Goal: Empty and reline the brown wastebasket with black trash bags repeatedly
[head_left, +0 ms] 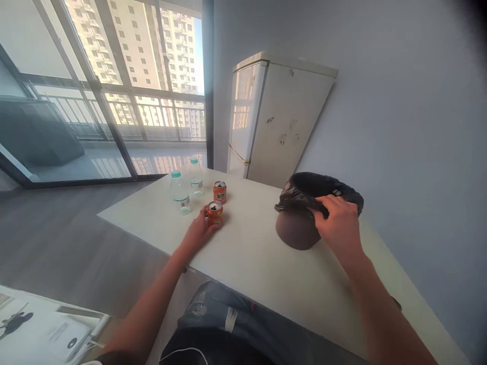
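The near orange can stands on the white bench, left of the bin and close to the near edge. The person's left hand has its fingers clamped around the can's side, thumb low on the near side; this side hold probably steadies it and leaves its top uncovered. Just beyond stands the far orange can, upright and untouched. To the left of the cans, the near bottle and the far bottle, both clear with green caps, stand upright, probably placed close together to be within the left hand's reach. Well to the right, the right hand has its fingers closed over the black liner at the rim of the brown bin; the grip seems meant to keep the mouth open and the bin from sliding. Beyond the bench, a refrigerator stands by the wall.
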Tool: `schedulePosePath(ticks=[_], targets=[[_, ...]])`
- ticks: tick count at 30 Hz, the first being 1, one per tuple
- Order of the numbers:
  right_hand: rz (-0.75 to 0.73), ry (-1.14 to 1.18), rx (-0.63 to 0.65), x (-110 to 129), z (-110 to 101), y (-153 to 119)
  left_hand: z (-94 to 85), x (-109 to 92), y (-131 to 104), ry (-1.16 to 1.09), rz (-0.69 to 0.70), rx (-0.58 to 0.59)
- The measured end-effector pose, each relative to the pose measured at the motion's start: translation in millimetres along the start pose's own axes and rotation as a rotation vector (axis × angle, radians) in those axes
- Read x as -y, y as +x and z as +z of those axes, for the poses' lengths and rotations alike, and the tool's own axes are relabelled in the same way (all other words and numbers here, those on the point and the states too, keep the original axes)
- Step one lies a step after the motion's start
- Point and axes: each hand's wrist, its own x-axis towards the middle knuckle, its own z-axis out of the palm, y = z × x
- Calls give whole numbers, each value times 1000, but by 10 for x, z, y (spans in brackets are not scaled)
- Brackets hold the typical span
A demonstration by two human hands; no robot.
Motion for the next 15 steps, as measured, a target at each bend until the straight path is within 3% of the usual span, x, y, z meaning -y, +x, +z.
schedulePosePath(ticks=[5, 7, 9, 11, 13, 14, 15], targets=[[-76, 139, -30, 290, -33, 48, -4, 2, 26, 27, -4, -31], [-93, 202, -43, 278, -80, 57, -2, 32, 39, 27, -1, -41], [-52, 238, -162, 160, -73, 5, -4, 63, 47, 18, -6, -38], [145, 257, -426, -56, 47, -116, -13, 77, 47, 5, -15, -26], [514, 283, -659, -307, 281, -284, -27, 65, 36, 0, -19, -12], [680, 295, -598, -420, 425, -373, -35, 53, 27, 1, -18, -10], [744, 320, -525, -513, 574, -460, -42, 40, 18, 3, -14, -9]])
